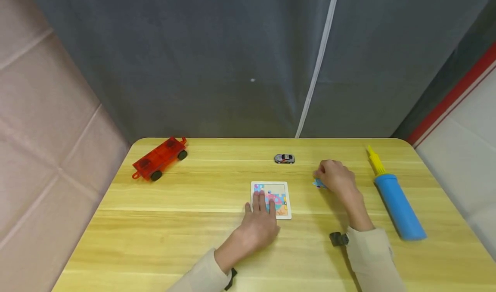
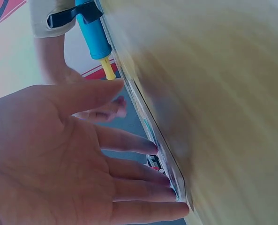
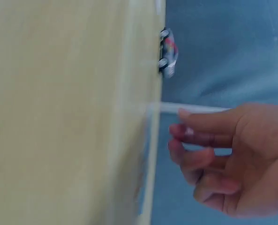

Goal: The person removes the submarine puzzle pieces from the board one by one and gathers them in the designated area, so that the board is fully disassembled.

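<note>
Wood-grain table [image 1: 174, 227] with a small framed jigsaw [image 1: 284, 217] at centre, a bare pale patch in its far right part. Left hand [image 1: 257, 229] laid over the near left part, fingers straight and apart, gripping nothing. Right hand [image 1: 338, 179] farther right, fingers bent, thumb close to the index finger; impossible to tell whether anything is pinched. Loose blue jigsaw piece [image 1: 319, 184] on the table, just beside that hand's left side. Best to steady the frame lightly, leave the bare patch uncovered, pinch the piece by its edges, turn tabs to match, then lower it level without forcing.
</note>
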Tool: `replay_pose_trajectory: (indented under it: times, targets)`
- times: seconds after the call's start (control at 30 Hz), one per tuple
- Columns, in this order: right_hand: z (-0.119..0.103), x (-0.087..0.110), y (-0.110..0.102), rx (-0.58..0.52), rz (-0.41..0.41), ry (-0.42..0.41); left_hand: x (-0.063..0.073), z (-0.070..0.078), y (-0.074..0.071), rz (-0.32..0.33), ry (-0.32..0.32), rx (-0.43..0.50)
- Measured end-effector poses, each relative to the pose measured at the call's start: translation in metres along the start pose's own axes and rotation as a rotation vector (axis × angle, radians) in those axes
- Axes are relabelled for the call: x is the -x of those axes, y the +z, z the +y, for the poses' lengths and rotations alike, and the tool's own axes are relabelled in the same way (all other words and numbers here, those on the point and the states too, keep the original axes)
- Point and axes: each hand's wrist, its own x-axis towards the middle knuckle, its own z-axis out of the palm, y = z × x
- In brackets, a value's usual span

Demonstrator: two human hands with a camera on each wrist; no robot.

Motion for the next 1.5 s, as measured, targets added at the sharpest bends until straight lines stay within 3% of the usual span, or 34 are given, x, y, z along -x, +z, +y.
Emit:
replay_pose_trajectory:
  times: [0.1,0.23,0.33,0.37,0.5,0.67,1.07,1.37,1.5]
  targets:
    - [-0.020,0.001,0.000,-0.044,-0.012,-0.072,0.001,-0.001,0.003,0.019,-0.011,0.004]
    - [-0.054,0.002,0.010,-0.111,-0.046,-0.240,0.018,0.008,-0.028,-0.014,-0.054,-0.015]
    - [-0.079,0.000,0.023,-0.134,-0.100,-0.342,0.028,0.015,-0.053,-0.072,-0.081,-0.046]
    - [-0.085,-0.002,0.028,-0.133,-0.125,-0.354,0.027,0.015,-0.051,-0.085,-0.084,-0.063]
    - [-0.103,-0.004,0.046,-0.107,-0.194,-0.357,0.022,0.014,-0.042,-0.120,-0.070,-0.124]
    - [-0.109,-0.004,0.057,-0.096,-0.203,-0.315,0.019,0.014,-0.031,-0.130,-0.063,-0.132]
    - [-0.108,-0.005,0.059,-0.107,-0.185,-0.277,0.026,0.015,-0.055,-0.157,-0.029,-0.053]
    - [-0.111,-0.002,0.066,-0.118,-0.154,-0.287,0.016,0.010,-0.030,-0.166,-0.041,-0.037]
    - [-0.111,-0.003,0.067,-0.125,-0.134,-0.292,0.015,0.010,-0.028,-0.180,-0.065,-0.041]
